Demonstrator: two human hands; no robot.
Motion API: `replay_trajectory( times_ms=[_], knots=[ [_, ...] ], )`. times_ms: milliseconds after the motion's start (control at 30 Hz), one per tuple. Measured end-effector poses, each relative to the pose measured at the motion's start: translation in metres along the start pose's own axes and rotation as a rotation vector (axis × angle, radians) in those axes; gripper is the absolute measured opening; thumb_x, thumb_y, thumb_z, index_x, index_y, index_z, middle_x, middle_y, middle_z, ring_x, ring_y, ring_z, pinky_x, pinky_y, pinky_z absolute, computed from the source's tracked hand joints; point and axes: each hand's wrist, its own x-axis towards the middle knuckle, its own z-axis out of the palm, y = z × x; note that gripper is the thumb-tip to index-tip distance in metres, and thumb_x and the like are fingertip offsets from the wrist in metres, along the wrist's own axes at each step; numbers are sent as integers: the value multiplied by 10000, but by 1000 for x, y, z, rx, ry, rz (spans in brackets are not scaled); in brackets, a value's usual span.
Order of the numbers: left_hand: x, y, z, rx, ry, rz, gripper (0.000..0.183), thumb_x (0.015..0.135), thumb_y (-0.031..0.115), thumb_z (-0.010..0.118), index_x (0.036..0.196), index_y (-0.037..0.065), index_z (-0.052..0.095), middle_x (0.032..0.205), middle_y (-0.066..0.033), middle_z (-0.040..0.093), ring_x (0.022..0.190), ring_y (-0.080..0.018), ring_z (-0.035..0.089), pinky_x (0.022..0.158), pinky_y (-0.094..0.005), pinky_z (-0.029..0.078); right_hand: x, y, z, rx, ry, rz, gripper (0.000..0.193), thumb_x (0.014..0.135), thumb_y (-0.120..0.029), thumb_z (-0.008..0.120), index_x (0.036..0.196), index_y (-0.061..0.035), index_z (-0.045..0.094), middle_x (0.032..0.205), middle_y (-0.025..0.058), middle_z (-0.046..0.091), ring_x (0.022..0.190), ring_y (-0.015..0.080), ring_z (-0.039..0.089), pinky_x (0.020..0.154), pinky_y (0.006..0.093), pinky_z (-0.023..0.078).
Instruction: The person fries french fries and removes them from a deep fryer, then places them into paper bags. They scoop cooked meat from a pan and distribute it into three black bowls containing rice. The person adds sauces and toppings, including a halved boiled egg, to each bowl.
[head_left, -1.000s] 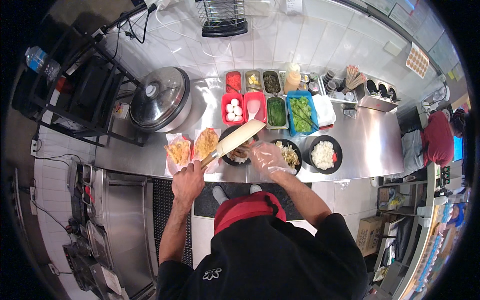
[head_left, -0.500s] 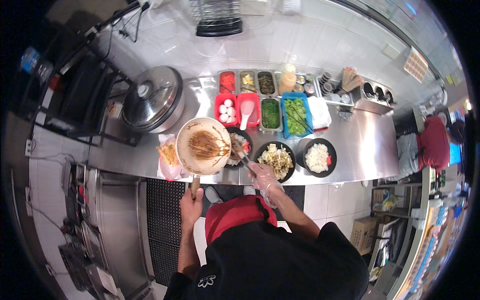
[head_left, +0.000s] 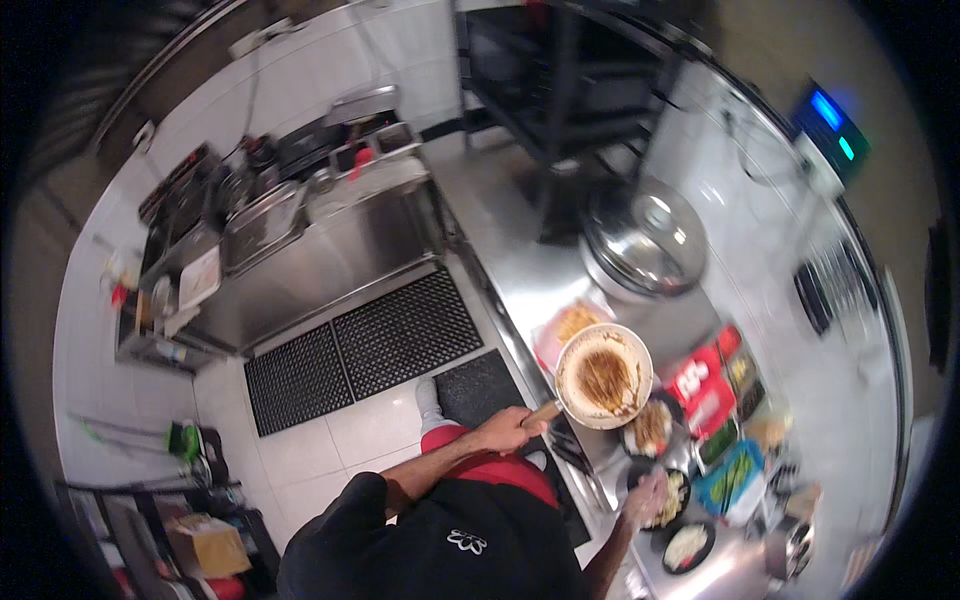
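My left hand (head_left: 510,430) is closed round the wooden handle (head_left: 543,412) of a pale pan (head_left: 603,377), held level, with brown sauce smeared across its inside. Partly behind the pan's rim is a dark bowl of rice with brown topping (head_left: 650,430). My right hand (head_left: 650,490), in a clear glove, is over a second dark bowl with pale chopped food (head_left: 672,500). Its fingers are blurred, and no tool shows clearly there. Beside it stands a third dark bowl with white rice (head_left: 686,547).
Fried food on a pink-lined plate (head_left: 574,324) lies beside the pan, near a big lidded steel cooker (head_left: 648,240). Past the bowls are red tubs (head_left: 703,390) and a blue tub of greens (head_left: 730,480). Steel counters (head_left: 330,240) and black floor mats (head_left: 410,325) lie left.
My view has swung left, so the counter now appears at the right. My right hand has moved from the topped rice bowl to the neighbouring bowl; the tongs it held are no longer distinct.
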Motion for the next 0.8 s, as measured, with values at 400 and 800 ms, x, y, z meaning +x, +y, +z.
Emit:
replay_trajectory(
  times_ms=[400, 800],
  knots=[
    [-112, -38, -323, -590, 496, -27, 392, 1081, 428, 565, 922, 71, 522, 612, 8, 494, 431, -90, 445, 366, -281, 373, -20, -65, 112, 501, 251, 733, 219, 971, -365, 659, 1056, -180, 740, 775, -6, 563, 630, 160, 542, 566, 363, 464],
    [-80, -74, -701, -730, 1085, 163, 446, 1049, 441, 616, 775, 95, 551, 592, 0, 523, 406, -124, 486, 365, -318, 421, -73, -288, 399, 1147, -530, 513, 387, 1057, -442, 584, 1194, -84, 637, 567, -78, 388, 373, 46, 254, 304, 223, 231]
  ],
)
